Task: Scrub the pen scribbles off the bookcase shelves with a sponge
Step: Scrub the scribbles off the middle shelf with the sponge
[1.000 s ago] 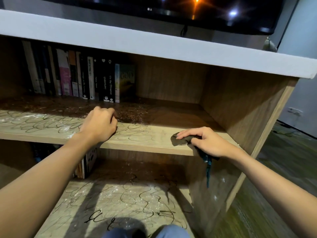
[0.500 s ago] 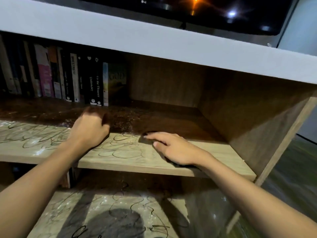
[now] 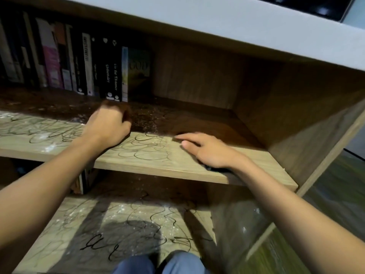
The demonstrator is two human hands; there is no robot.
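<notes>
Sponge (image 3: 212, 168), seemingly soft, light and best pressed from above, is mostly hidden under the flat right hand (image 3: 209, 151) near the upper shelf's (image 3: 158, 167) front edge, while the left hand (image 3: 109, 127) is rested there, curled, holding nothing seen.

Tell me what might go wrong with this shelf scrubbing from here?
The right hand presses a dark sponge that pokes out near the shelf front edge, so it might slip off. White powder lies among the scribbles and could smear. The left hand is curled near the books and could knock them.
</notes>
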